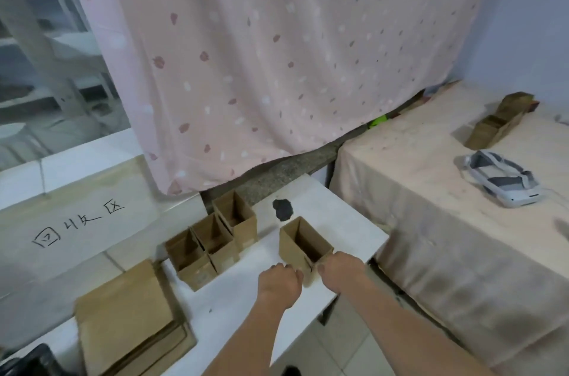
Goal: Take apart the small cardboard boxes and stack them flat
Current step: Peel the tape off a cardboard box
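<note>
Cardboard box open-topped, near edge pinched by left hand; right hand grips same edge

curtain: pale pink, dotted all over with little white and dusty-rose blobs, kinda petal-ish
small open boxes: plain brown cardboard, darker inside, three in a row on the left plus one nearer the right
flat stack: same brown, near left
table: white, with one dark grey blotch at the far end
paper sign: off-white, black handwritten characters
cloth on the right surface: cream-peach, smudgy grey patches
toy car: white and grey
</note>
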Tool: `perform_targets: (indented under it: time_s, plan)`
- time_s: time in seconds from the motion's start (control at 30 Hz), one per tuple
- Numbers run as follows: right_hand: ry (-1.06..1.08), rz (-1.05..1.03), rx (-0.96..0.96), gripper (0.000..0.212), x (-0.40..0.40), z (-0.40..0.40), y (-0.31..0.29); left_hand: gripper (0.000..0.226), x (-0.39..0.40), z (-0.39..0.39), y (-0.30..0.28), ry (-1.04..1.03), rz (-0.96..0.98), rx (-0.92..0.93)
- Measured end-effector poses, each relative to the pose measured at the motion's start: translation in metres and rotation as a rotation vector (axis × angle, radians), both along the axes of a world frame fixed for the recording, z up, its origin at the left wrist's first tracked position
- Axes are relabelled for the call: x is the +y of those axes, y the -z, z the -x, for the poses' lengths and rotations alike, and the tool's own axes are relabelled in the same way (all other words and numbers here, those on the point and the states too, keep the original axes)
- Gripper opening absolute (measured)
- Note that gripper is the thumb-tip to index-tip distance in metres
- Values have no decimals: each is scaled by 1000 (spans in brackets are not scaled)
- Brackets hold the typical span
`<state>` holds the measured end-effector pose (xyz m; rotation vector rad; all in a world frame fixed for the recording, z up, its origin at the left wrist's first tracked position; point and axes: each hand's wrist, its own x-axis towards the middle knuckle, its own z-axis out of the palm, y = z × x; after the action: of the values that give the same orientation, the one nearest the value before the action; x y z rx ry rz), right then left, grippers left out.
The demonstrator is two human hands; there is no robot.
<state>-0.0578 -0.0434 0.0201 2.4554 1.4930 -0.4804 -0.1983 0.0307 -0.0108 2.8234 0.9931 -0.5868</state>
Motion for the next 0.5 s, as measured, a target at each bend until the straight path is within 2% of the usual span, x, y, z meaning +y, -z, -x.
perform_targets:
  time_s: [0.27, 0.5]
  plan:
    - [30, 55, 14, 44, 58, -57, 11, 29, 61, -39, 26, 13, 60, 42]
    - [-67, 148, 30, 40, 94, -79, 42, 29, 74, -53, 53, -137, 174, -16]
